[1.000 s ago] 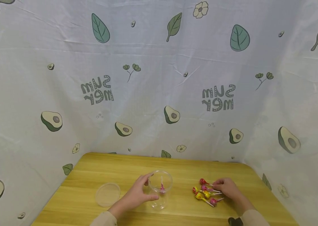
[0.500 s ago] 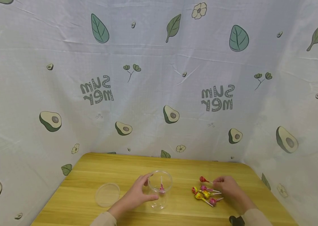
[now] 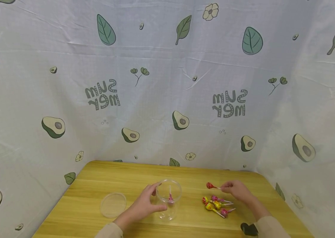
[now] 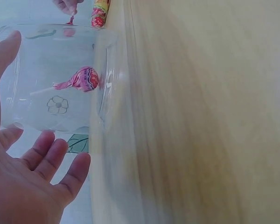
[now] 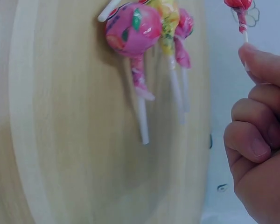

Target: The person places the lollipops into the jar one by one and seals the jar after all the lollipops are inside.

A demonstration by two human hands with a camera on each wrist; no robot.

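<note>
A clear plastic jar point(image 3: 167, 210) stands upright on the table, with a pink lollipop point(image 4: 85, 79) inside, its stick pointing up. My left hand point(image 3: 144, 205) is around the jar's left side, thumb and fingers spread against it; in the left wrist view the hand point(image 4: 32, 172) has its fingers loosely bent. My right hand point(image 3: 239, 191) pinches the stick of a red lollipop point(image 3: 210, 185) between thumb and index finger, off the table, the other fingers curled in. Several lollipops point(image 3: 217, 205), pink and yellow, lie in a loose pile just in front of it.
A round clear lid point(image 3: 113, 205) lies flat on the wooden table point(image 3: 137, 172) left of the jar. A dark object point(image 3: 249, 229) shows beside my right sleeve. A printed cloth point(image 3: 155, 99) hangs behind the table and along its sides.
My right hand has lifted the red lollipop off the pile's back edge and moved it slightly away and to the left. The left hand and the jar have stayed in place.
</note>
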